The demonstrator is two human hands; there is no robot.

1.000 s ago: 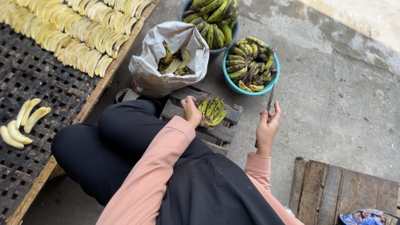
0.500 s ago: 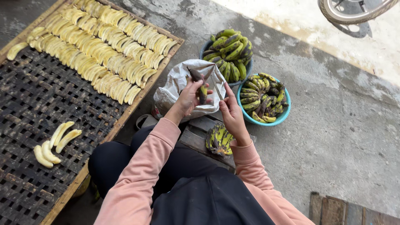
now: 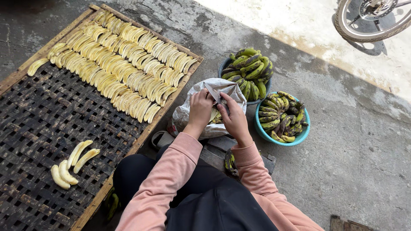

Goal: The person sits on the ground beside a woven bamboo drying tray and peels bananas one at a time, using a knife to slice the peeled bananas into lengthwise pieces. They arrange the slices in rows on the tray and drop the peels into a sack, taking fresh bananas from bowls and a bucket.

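**Soft shade, one sunlit strip**

Most of the scene is lit by even, diffuse daylight, and only faint shadows are cast. Beyond the bowls [image 3: 282,117], a strip of concrete is struck by direct sun and is nearly washed out; a hard shadow is thrown there under the wheel [image 3: 372,17]. A dull sheen is seen on the plastic bag [image 3: 192,113] beside the bowls. Focus is held across the frame, and the rack [image 3: 51,141] left of the bowls is rendered crisply. Slight wide-angle stretching is noticed at the corners. No motion blur is seen at the hands [image 3: 218,113].
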